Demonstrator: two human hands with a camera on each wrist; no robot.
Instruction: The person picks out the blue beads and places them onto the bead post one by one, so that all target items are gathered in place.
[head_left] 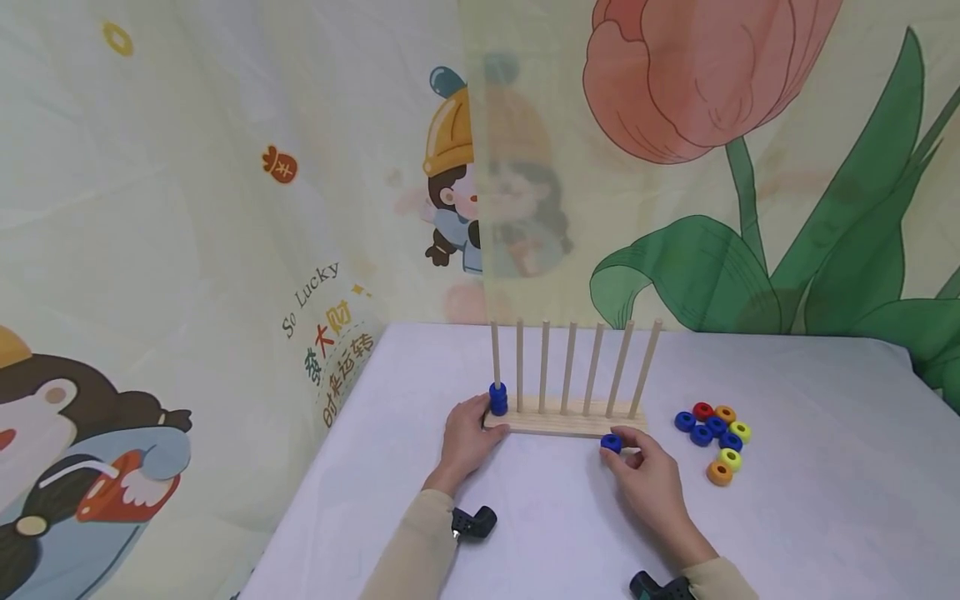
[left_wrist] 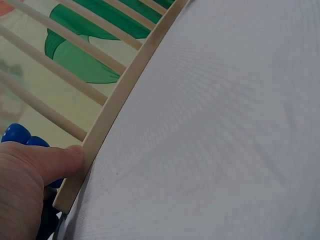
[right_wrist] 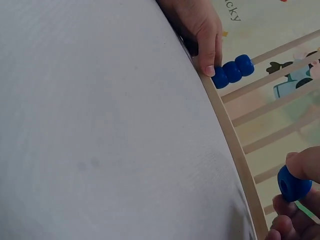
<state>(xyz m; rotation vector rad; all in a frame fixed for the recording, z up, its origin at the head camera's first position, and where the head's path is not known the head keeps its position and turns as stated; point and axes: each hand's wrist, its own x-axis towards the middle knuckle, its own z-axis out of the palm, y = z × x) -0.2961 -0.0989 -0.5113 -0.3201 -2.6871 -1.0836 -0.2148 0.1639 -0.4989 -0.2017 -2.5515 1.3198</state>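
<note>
Toward the table's [head_left: 555, 533] far edge, a seven-peg wooden rack [head_left: 555, 427] carries three blue beads [head_left: 498, 400] on its leftmost peg [head_left: 495, 354].
The left hand [head_left: 467, 442] grips the rack's left end, seemingly for steadiness; near its front right corner, the right hand [head_left: 648, 477] pinches another blue bead [head_left: 611, 442], leaving the hole [right_wrist: 285, 185] clear.

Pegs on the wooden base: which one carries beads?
The leftmost peg, beside the left hand: it holds three blue beads, while the other six pegs are bare.
</note>
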